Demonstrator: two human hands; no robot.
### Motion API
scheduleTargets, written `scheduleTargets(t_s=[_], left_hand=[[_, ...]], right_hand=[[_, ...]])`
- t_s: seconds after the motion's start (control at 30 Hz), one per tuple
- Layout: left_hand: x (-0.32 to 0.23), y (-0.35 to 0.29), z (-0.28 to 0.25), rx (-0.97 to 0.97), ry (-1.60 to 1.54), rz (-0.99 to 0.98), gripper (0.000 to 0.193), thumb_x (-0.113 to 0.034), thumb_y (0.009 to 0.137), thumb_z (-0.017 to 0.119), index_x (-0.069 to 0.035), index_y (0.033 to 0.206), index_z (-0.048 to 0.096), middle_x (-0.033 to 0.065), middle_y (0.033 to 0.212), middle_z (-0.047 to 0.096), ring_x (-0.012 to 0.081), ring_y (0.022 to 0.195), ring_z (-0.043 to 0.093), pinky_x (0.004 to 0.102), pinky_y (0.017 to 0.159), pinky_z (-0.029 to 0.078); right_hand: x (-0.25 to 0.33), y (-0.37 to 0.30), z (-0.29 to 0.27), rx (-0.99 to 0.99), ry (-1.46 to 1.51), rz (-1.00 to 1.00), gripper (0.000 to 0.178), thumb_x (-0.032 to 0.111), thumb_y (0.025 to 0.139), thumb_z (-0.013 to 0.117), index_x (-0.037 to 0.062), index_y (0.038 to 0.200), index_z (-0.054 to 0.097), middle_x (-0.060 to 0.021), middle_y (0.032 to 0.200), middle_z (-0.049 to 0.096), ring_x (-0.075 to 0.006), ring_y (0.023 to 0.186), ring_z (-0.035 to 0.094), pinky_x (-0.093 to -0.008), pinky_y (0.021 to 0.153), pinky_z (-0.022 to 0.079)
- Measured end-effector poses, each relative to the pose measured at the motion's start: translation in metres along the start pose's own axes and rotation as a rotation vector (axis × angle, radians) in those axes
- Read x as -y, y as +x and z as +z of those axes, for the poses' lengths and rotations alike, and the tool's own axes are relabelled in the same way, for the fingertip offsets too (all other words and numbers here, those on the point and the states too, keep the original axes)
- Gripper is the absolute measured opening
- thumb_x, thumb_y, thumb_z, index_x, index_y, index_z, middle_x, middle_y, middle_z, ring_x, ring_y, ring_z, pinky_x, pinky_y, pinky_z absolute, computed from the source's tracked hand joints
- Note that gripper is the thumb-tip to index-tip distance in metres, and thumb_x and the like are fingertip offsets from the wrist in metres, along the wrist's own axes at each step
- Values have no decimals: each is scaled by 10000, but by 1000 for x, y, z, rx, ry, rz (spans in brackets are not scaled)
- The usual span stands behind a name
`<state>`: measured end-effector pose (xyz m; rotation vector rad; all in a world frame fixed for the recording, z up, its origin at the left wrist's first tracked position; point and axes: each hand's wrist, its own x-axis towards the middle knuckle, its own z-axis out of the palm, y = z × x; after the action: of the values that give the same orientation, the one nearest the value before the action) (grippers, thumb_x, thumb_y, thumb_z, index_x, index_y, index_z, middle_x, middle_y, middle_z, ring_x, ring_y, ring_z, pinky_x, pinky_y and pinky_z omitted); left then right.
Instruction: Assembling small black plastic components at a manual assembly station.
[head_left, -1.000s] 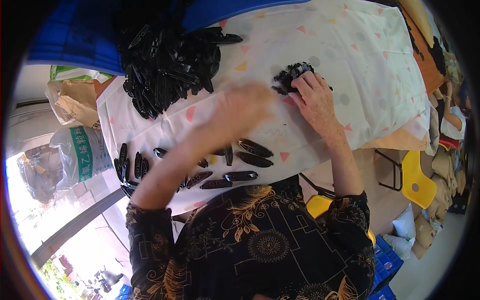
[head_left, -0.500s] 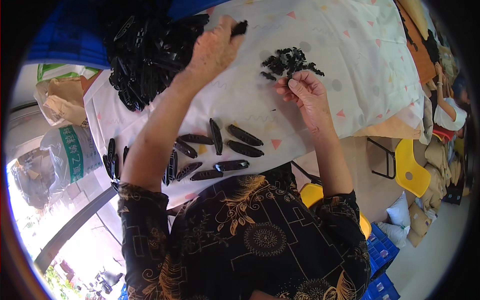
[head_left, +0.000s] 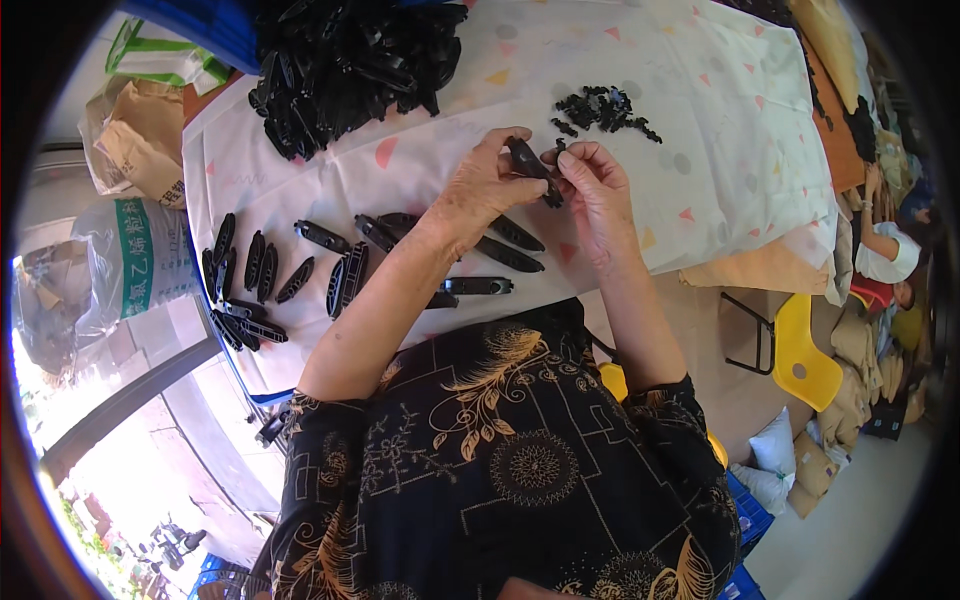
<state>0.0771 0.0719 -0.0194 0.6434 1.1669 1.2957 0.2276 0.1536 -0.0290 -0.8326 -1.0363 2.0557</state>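
Note:
Between thumb and fingers, my left hand (head_left: 482, 183) grips a long black plastic part (head_left: 530, 165) with tapered ends, tilted over the table. Close beside it, my right hand (head_left: 597, 190) pinches a small black plastic piece (head_left: 561, 147), held near or against the long part; contact is hard to make out. A small heap of similar black pieces (head_left: 607, 108) lies just beyond my right hand. Several more long black parts (head_left: 480, 286) are spread over the near side, some partly hidden by my left forearm. At the far left rises a large pile of black parts (head_left: 350, 70).
A white patterned cloth (head_left: 720, 150) covers the table. Blue plastic (head_left: 205, 30) borders the pile. Bags (head_left: 140, 140) stand off the left edge. To the right are a yellow chair (head_left: 805, 350) and sacks (head_left: 775, 450); a person (head_left: 885, 250) is farther off.
My left hand has come from the far pile back to my right hand, now with a long black part. My right hand has stayed near the small heap, and the view has shifted slightly.

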Motion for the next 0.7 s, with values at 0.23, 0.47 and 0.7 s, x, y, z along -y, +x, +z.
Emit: scheduleTargets(t_s=[0.23,0.47,0.7], left_hand=[[9,-8,2,-109,99,78,575,13,819,610,-1,1332,352,132,1043,578,185,902,612,300,788,525],[8,-13,6,-189,532,236,592,-70,762,635,3,1294,386,218,938,634,304,870,653,369,778,514],[8,-16,9,-194,558,282,615,-28,750,607,-23,1315,366,218,932,633,312,872,650,376,793,515]], right_hand=[[0,-14,15,106,-176,-91,70,86,859,649,41,897,612,-72,1071,613,-89,875,560,-235,807,435],[6,-22,19,127,-326,-45,64,57,860,639,14,903,620,-50,1104,590,-77,883,547,-230,812,443],[1,-23,17,107,-342,-58,55,24,862,627,4,910,610,-48,1088,587,-71,878,549,-225,810,454]])
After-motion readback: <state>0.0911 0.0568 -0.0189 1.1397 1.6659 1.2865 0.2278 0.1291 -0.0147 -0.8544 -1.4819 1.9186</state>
